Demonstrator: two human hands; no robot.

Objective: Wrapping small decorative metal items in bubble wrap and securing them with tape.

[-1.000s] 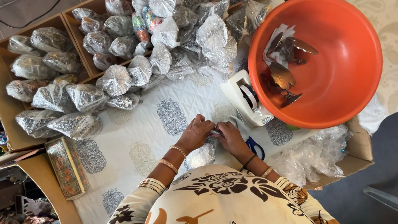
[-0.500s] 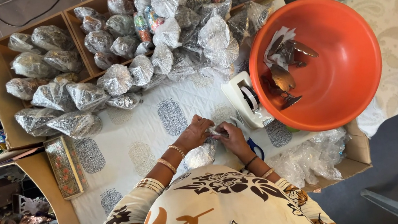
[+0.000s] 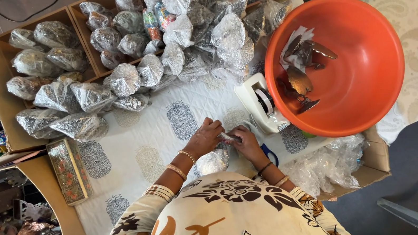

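Both hands pinch the top of a small bubble-wrapped bundle (image 3: 213, 160) at bench centre: left hand (image 3: 204, 138) and right hand (image 3: 246, 142) each in a closed grip. Keep the wrap tight; the tape dispenser (image 3: 260, 105) sits at two o'clock.

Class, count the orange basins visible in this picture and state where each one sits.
1: the orange basin sits right of the tape dispenser, beyond the right hand. Others may lie out of view.

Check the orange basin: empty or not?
Not empty. The orange basin stands upright with a few dark, shiny pieces and a scrap of white paper inside; most of its floor is bare.
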